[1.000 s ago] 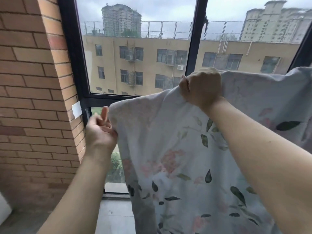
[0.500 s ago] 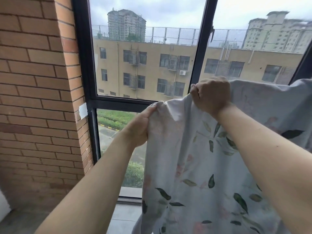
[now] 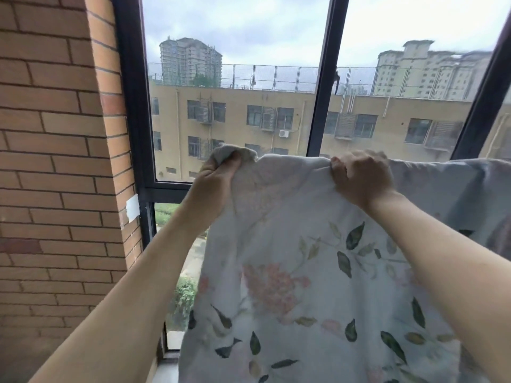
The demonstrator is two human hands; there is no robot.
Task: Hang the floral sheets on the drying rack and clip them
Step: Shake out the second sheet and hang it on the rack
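A pale floral sheet (image 3: 290, 272) with pink blossoms and dark green leaves hangs in front of the window, its top edge running level to the right. My left hand (image 3: 218, 175) grips the sheet's bunched top left corner. My right hand (image 3: 359, 175) grips the top edge a little further right, fingers curled over the fold. Whatever bar carries the sheet is hidden under the cloth. No clips are in view.
A brick wall (image 3: 55, 161) stands close on the left. The black window frame (image 3: 130, 106) and its upright (image 3: 323, 92) are right behind the sheet. A strip of floor (image 3: 168, 371) shows below the window.
My left hand has risen and moved right to the sheet's top corner, lifting it level with my right hand. The view has tilted upward.
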